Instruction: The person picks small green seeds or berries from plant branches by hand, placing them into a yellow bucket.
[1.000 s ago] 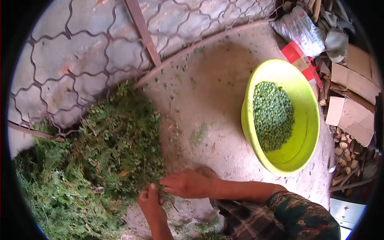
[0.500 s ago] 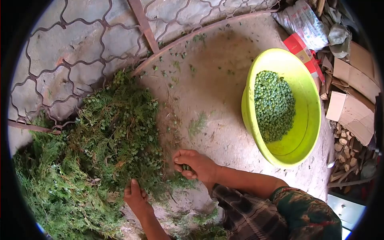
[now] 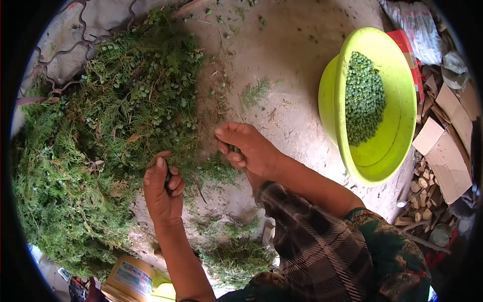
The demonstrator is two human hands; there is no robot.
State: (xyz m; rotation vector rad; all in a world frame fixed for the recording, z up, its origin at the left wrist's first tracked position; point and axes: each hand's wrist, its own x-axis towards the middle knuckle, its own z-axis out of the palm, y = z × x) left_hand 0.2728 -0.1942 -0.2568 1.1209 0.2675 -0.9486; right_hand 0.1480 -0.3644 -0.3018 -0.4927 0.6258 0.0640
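A big heap of cut evergreen branches (image 3: 115,116), with small green cones among the sprays, covers the left side. My left hand (image 3: 165,189) is at the heap's near right edge, thumb and fingers closed on an evergreen sprig. To its right, my right hand (image 3: 246,145) is curled closed, with a few green cones (image 3: 233,148) showing between the fingers. A yellow-green basin (image 3: 329,100) stands tilted to the right of my hands. Inside it lies a pile of picked green cones (image 3: 363,100).
Cardboard pieces (image 3: 448,151), chopped wood (image 3: 422,183) and a plastic bag (image 3: 415,30) lie along the right side. A wavy metal lattice (image 3: 63,53) is at upper left. A plastic tub (image 3: 130,277) and more cut greenery (image 3: 234,256) are at the bottom.
The view has shifted downward, so the heap and basin appear higher. My left hand shows more fully at the branches; my right hand stays closed beside it.
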